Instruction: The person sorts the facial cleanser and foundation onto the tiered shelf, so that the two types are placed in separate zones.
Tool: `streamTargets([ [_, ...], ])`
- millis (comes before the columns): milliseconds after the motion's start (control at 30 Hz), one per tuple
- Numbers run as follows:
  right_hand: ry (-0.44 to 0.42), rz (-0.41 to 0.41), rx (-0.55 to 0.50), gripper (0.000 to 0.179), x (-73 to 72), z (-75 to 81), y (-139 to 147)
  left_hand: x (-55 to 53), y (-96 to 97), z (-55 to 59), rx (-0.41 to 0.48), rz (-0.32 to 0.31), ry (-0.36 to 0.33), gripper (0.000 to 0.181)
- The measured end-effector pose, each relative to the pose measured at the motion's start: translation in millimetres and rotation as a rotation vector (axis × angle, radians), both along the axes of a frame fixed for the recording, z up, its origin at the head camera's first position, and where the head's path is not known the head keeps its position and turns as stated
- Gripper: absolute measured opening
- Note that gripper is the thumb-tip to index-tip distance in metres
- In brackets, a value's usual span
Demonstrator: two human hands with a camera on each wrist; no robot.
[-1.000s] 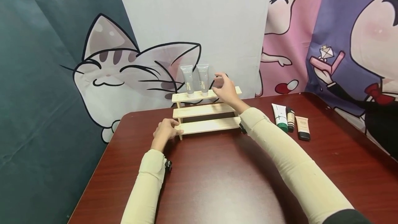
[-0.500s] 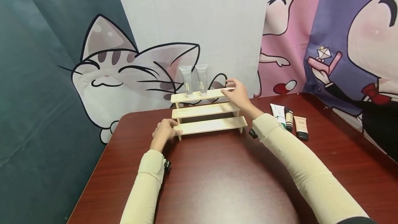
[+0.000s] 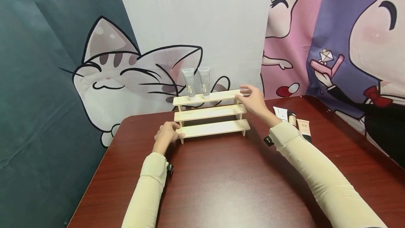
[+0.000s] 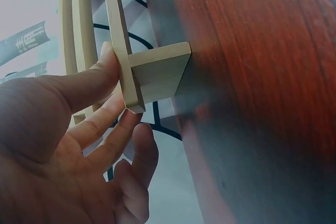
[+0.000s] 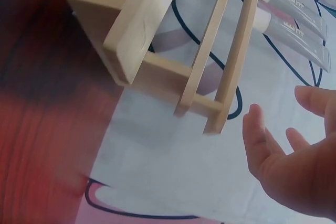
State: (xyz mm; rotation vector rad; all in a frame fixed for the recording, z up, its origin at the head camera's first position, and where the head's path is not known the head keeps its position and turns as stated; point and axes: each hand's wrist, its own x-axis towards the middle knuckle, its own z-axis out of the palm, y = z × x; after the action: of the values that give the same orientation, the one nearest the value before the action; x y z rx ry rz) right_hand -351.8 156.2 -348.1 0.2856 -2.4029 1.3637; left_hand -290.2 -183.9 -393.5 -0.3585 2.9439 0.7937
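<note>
A three-tier wooden display rack [image 3: 212, 128] stands at the back of the table. My left hand [image 3: 166, 134] holds the left end of its lowest shelf; in the left wrist view the thumb lies on the shelf board [image 4: 116, 19] and fingers curl around the end. On the top shelf, two clear-grey squeeze tubes [image 3: 189, 83] stand upright on their caps, side by side toward the left. My right hand [image 3: 255, 102] hovers by the top shelf's right end, fingers spread and holding nothing. The right wrist view has that hand [image 5: 294, 169] apart from the rack [image 5: 157, 74].
To the right on the reddish-brown table [image 3: 215, 178] lie a white tube [image 3: 280, 112], a small dark bottle with a beige label [image 3: 292, 118] and a pinkish tube with a black cap [image 3: 304, 126]. My right sleeve partly covers them. A cartoon-printed cloth [image 3: 227, 20] hangs behind.
My right hand has moved right, away from the two standing tubes to the top shelf's right end. The left hand keeps its hold on the lowest shelf.
</note>
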Motion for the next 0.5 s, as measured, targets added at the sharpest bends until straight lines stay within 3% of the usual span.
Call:
streamTargets([
  [500,-0.094,-0.010,0.026,0.053,15.8,-3.4,43.8,0.0,-1.6,0.0,0.002,0.004,-0.001,0.043],
])
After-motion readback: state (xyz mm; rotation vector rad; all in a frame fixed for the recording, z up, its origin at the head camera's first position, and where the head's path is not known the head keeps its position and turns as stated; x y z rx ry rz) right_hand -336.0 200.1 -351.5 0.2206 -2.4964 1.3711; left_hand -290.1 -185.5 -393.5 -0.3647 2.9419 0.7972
